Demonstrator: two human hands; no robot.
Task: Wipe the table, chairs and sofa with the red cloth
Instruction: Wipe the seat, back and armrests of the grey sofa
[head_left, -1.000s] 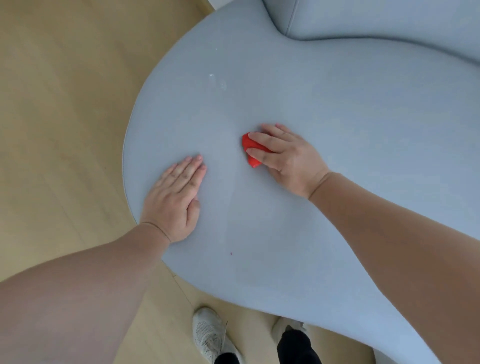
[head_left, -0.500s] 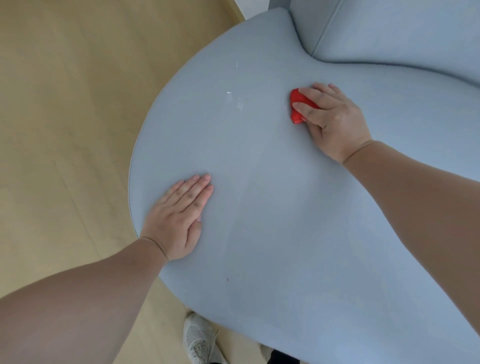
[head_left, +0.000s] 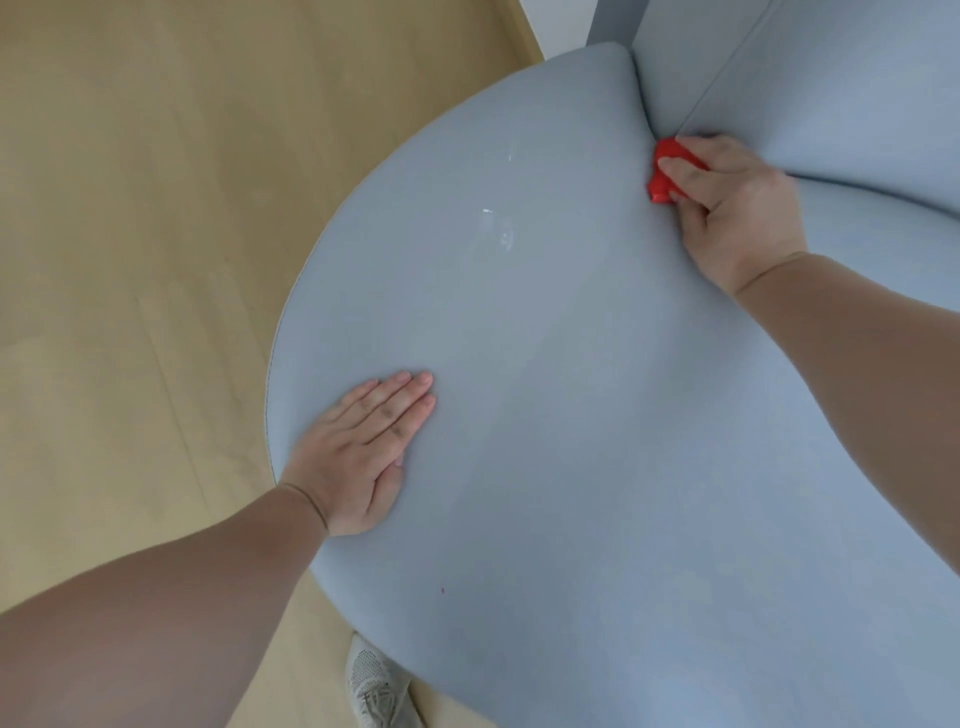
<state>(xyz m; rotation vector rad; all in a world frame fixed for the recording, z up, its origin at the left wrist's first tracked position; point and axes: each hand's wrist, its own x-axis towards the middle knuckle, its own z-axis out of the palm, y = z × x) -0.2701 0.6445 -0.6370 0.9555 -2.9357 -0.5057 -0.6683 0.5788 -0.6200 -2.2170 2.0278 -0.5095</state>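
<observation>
- right hand (head_left: 727, 208): fingers (head_left: 685, 169) curled round a small bunched-up red cloth (head_left: 661, 174), pinching it. Only the cloth's left part pokes out past the fingertips.
- red cloth is pressed onto the seat, right at the crease where the seat meets the backrest.
- left hand (head_left: 358, 447): fingers (head_left: 400, 402) straight and pressed together, flat palm-down on the seat, holding nothing.
- the two hands are well apart, the right one far up the seat and the left one near the seat's rounded left edge.
- pale blue-grey fabric sofa (head_left: 571, 441), curved seat under both hands; its upright backrest (head_left: 841, 78) rises just beyond the right fingers.
- a few whitish flecks (head_left: 498, 231) lie on the seat between the two sets of fingers.
- tiny red speck (head_left: 442, 590) on the seat, on the wrist side of the left hand.
- light wooden plank floor (head_left: 130, 208) to the left of the left fingers.
- grey-white mesh trainer (head_left: 376, 686) on the floor, beside the left forearm and partly under the seat edge.
</observation>
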